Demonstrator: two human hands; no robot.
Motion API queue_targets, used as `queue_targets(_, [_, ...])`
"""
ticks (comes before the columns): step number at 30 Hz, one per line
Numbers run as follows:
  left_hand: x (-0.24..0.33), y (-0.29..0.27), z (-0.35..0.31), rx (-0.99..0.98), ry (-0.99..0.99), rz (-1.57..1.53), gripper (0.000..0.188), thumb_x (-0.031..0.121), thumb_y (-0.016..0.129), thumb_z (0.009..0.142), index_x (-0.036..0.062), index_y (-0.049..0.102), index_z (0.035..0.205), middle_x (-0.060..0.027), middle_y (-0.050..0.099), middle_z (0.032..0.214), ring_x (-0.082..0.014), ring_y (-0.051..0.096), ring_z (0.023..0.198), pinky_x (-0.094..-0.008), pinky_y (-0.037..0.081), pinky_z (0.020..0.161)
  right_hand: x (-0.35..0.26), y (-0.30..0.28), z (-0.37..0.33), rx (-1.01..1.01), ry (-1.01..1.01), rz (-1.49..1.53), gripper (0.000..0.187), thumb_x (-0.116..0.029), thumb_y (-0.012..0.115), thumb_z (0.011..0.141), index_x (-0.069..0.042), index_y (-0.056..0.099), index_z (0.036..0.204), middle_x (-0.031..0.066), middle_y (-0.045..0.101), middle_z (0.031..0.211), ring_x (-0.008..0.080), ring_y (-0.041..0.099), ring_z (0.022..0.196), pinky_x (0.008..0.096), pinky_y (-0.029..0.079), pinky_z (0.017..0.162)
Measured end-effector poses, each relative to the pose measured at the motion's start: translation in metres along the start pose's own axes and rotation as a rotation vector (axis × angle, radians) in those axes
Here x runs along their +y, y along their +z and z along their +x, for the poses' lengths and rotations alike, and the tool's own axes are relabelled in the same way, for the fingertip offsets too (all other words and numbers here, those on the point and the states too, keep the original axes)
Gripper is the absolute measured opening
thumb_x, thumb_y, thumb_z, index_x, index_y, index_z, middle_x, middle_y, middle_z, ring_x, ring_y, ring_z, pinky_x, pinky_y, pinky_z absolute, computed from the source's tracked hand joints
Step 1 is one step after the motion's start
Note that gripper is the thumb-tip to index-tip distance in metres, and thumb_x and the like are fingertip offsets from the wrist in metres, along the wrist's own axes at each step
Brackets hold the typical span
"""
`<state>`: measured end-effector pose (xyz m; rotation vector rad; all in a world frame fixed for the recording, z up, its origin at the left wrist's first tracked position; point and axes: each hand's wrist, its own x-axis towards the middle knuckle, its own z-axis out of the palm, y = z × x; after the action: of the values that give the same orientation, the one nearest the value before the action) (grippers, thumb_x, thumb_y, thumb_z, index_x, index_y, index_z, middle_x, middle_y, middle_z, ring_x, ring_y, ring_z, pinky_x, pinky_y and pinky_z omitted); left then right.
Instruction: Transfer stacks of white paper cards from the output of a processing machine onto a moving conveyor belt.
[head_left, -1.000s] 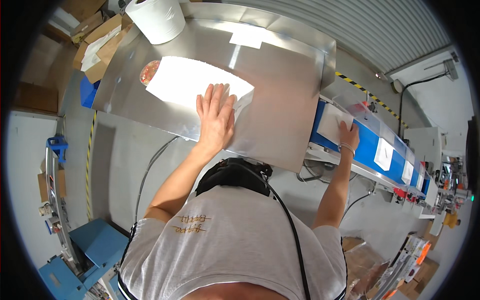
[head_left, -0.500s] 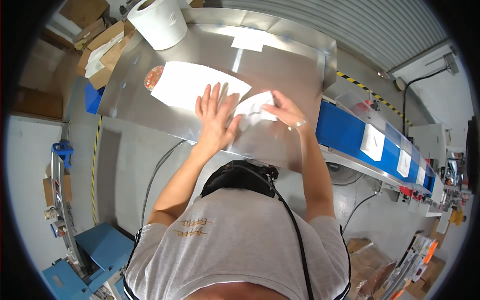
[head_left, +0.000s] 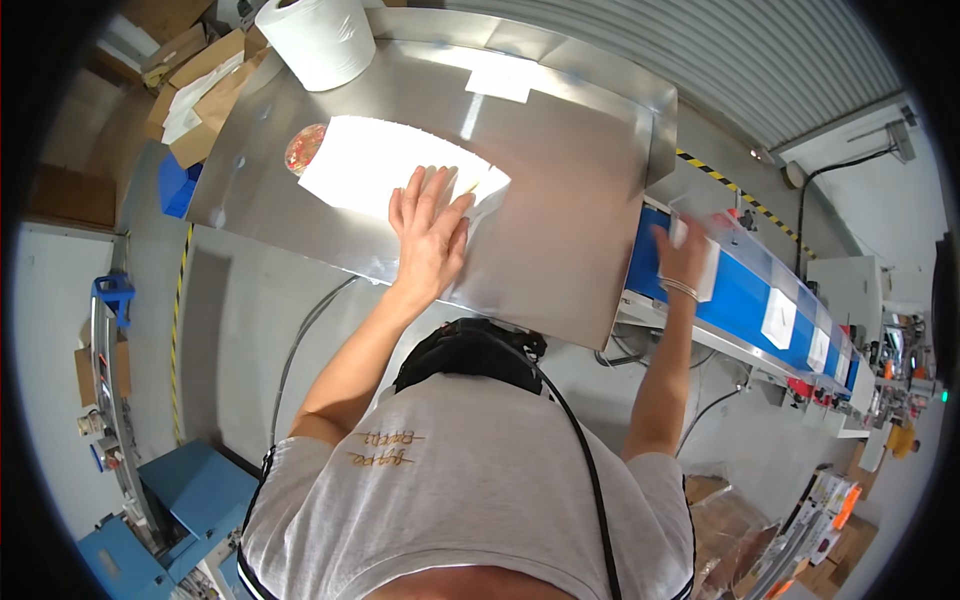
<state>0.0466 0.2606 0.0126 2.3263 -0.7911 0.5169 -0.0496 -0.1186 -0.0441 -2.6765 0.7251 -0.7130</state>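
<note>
Row of white packets, closely packed, lying slantwise on the metal counter: far end toward the left edge, near end about mid-counter. A round container with red-orange contents sits at its left end; white roll at the back left corner, white card by the back edge.

My left grip is unclenched, fingers spread and bent lightly over the row's near end. My right grip is out past the counter's right edge, above the blue belt, at a single white packet. Hand blurred there; cannot tell whether it is closed on the packet or only touching. More white packets lie spaced along the belt.

Handling, my judgement: each packet light, thin, rather limp, likely to crease if pinched hard; smooth faces may slide over one another. Best hold: thumb below, fingertips above, at the loose edge of the endmost one, other palm steadying the row.
</note>
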Motion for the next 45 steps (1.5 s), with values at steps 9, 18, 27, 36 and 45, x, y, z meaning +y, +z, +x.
queue_targets(9, [0.007, -0.009, 0.008, -0.063, 0.017, -0.034, 0.038, 0.008, 0.064, 0.076, 0.0099, 0.062, 0.114, -0.0176, 0.034, 0.143, -0.0392, 0.021, 0.137, -0.0548, 0.009, 0.109, -0.181, 0.065, 0.009, -0.799, -0.363, 0.867, 0.053, -0.021, 0.074, 0.077, -0.011, 0.051, 0.124, 0.0081, 0.056, 0.116, 0.0231, 0.056, 0.100, 0.0322, 0.045, 0.087])
queue_targets(18, [-0.008, -0.008, 0.005, -0.040, -0.029, 0.068, 0.039, 0.004, 0.061, 0.079, 0.0068, 0.058, 0.118, -0.0140, 0.043, 0.137, -0.0380, 0.032, 0.131, -0.0546, 0.018, 0.108, -0.019, 0.023, -0.011, -0.432, 0.406, 0.804, 0.041, -0.033, 0.067, 0.086, -0.002, 0.056, 0.109, 0.0037, 0.061, 0.092, 0.0124, 0.055, 0.084, 0.0277, 0.046, 0.076])
queue_targets(27, [-0.009, -0.004, 0.002, 0.027, 0.028, 0.088, 0.037, -0.002, 0.061, 0.074, 0.0086, 0.064, 0.110, -0.0133, 0.044, 0.136, -0.0371, 0.032, 0.132, -0.0569, 0.019, 0.107, -0.004, 0.016, 0.002, -0.003, -0.061, 0.014, 0.059, -0.023, 0.076, 0.070, -0.005, 0.051, 0.121, 0.0182, 0.058, 0.114, 0.0366, 0.052, 0.108, 0.0435, 0.042, 0.093])
queue_targets(36, [-0.005, -0.011, 0.008, -0.026, 0.007, 0.026, 0.037, 0.007, 0.065, 0.076, 0.0126, 0.063, 0.112, -0.0171, 0.035, 0.144, -0.0393, 0.023, 0.136, -0.0560, 0.012, 0.108, -0.192, 0.069, 0.003, -0.688, -0.480, 0.718, 0.051, -0.016, 0.072, 0.080, -0.007, 0.050, 0.125, 0.0073, 0.054, 0.120, 0.0230, 0.051, 0.113, 0.0340, 0.041, 0.097])
queue_targets(45, [-0.025, -0.015, 0.007, -0.016, -0.025, 0.079, 0.037, 0.008, 0.065, 0.080, 0.0072, 0.060, 0.117, -0.0142, 0.046, 0.134, -0.0351, 0.035, 0.130, -0.0519, 0.021, 0.106, -0.015, 0.026, -0.014, -0.360, 0.483, 0.764, 0.045, -0.035, 0.064, 0.087, 0.001, 0.056, 0.112, 0.0080, 0.063, 0.102, 0.0152, 0.056, 0.093, 0.0276, 0.045, 0.080])
